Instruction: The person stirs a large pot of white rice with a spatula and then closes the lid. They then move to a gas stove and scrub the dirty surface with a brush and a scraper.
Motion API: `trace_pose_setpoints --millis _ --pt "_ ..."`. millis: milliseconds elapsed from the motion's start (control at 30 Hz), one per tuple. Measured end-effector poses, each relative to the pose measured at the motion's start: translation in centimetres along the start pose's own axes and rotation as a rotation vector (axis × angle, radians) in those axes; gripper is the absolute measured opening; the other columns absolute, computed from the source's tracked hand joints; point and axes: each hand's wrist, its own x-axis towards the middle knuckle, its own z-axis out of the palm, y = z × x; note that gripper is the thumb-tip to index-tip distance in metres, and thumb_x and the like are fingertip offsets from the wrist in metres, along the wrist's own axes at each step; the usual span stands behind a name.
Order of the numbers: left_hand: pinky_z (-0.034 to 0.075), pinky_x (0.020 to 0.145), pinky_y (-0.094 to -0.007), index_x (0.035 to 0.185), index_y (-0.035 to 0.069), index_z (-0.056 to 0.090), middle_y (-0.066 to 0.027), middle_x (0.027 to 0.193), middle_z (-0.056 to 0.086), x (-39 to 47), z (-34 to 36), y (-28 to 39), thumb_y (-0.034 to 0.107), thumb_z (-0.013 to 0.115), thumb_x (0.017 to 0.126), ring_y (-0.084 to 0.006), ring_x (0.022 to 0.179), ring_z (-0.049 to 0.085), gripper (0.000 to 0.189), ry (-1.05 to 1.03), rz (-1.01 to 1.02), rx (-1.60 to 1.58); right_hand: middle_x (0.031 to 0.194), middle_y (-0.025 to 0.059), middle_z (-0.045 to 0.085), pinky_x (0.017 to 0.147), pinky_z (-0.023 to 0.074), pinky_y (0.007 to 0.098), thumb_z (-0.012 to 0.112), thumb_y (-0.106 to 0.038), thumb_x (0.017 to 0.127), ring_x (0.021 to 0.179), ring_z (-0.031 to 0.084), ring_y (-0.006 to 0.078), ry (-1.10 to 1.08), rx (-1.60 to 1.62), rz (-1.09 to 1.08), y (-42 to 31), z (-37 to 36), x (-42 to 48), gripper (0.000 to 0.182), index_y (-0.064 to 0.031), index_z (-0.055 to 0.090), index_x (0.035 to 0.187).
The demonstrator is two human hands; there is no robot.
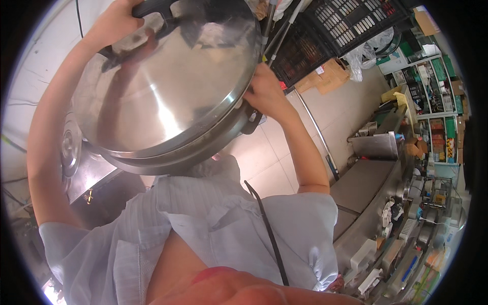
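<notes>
A large round metal pan with a shiny domed lid is held up in front of my chest. The lid reflects the light and its edge sits along the pan's rim. At the upper left my left hand grips the lid's black and metal handle; some of its fingers are cut off by the frame's top. On the opposite side my right hand grips the pan's edge, close to a dark side handle. The inside of the pan is hidden.
Black plastic crates and flattened cardboard stand at the upper right. A metal pole slants over the tiled floor. A cluttered steel counter and shelves line the right. A round metal lid is at left.
</notes>
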Motion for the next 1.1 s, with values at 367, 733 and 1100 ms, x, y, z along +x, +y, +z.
trace_pose_setpoints --millis 367,733,1100 --pt "0.048 0.066 -0.0407 0.086 0.003 0.061 -0.0161 0.076 0.062 -1.4 4.3 1.8 0.008 0.051 0.065 -0.0328 0.076 0.059 0.024 -0.046 -0.095 0.145 0.078 0.0064 0.050 0.060 0.0421 0.0253 0.059 -0.007 0.079 0.065 0.049 0.0143 0.380 0.108 0.515 3.9 -3.1 -3.6 0.009 -0.0045 0.061 0.087" --pt "0.049 0.066 -0.0413 0.088 0.004 0.061 -0.0176 0.076 0.062 -1.2 6.0 1.4 0.010 0.052 0.068 -0.0335 0.074 0.060 0.023 -0.037 -0.090 0.246 0.074 0.0019 0.052 0.058 0.0395 0.0212 0.058 -0.008 0.082 0.064 0.048 0.0088 0.336 0.078 0.501 5.1 -2.8 -4.4 0.010 -0.0040 0.061 0.090" --pt "0.046 0.070 -0.0402 0.104 0.002 0.048 -0.0176 0.092 0.055 -5.2 4.6 -0.3 0.032 0.063 0.073 -0.0330 0.084 0.056 0.046 0.036 0.011 0.101 0.065 0.0071 0.053 0.051 0.0368 0.0262 0.056 -0.010 0.082 0.058 0.049 0.0139 0.224 0.028 0.264 1.9 -3.5 3.1 0.017 0.0013 0.060 0.071"
